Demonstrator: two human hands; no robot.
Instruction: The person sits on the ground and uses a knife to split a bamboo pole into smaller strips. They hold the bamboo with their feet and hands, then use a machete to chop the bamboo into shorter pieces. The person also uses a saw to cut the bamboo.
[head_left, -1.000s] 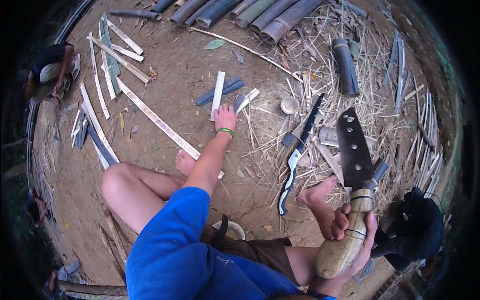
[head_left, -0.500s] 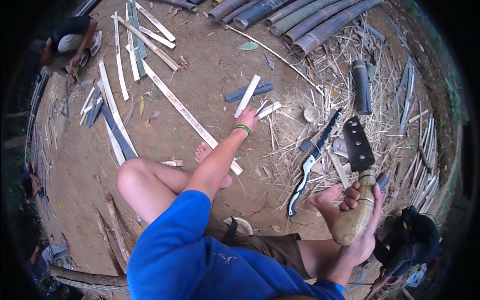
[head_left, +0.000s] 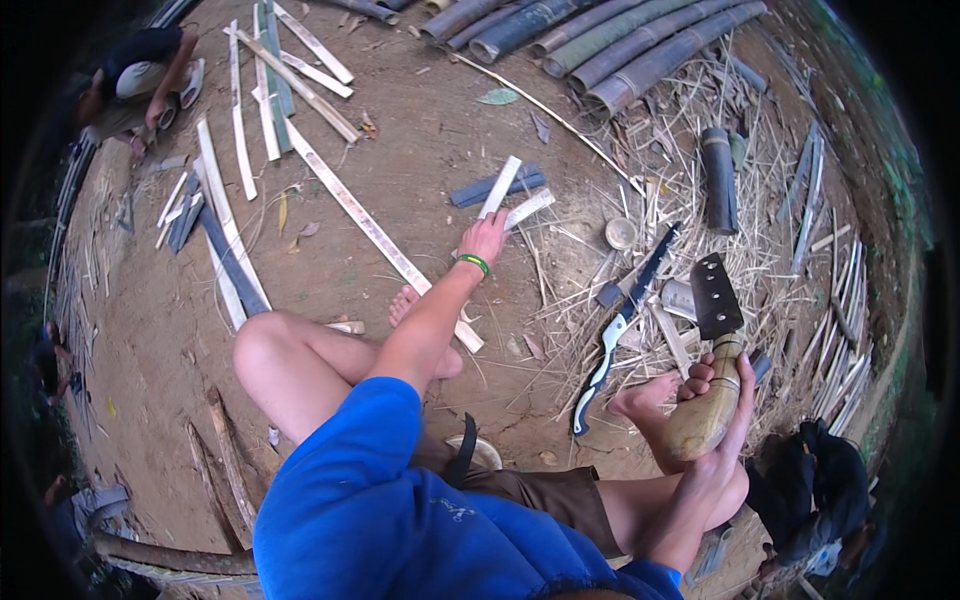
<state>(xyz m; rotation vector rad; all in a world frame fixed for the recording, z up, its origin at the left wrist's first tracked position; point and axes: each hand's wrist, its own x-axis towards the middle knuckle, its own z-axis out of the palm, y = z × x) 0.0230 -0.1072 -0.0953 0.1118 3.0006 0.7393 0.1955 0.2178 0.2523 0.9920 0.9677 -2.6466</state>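
My left hand, with a green band at its wrist, is closed at the near ends of two short pale bamboo strips. One strip points away from me and the other strip slants to the right; my fingers partly hide their ends. Just behind them lies a dark split bamboo piece. My right hand is wrapped round the thick wooden handle of a cleaver, held above my right foot. Its dark blade has several round holes and points away from me.
A folding saw lies between my hands, near a small round cup-like piece. Shavings and a standing-length bamboo section lie to the right. Bamboo poles line the far side; long strips lie left. Another person crouches far left.
My left hand has drawn back slightly to the left and its fingers have closed in at the strip ends. The cleaver in my right hand has dropped a little toward the ground.
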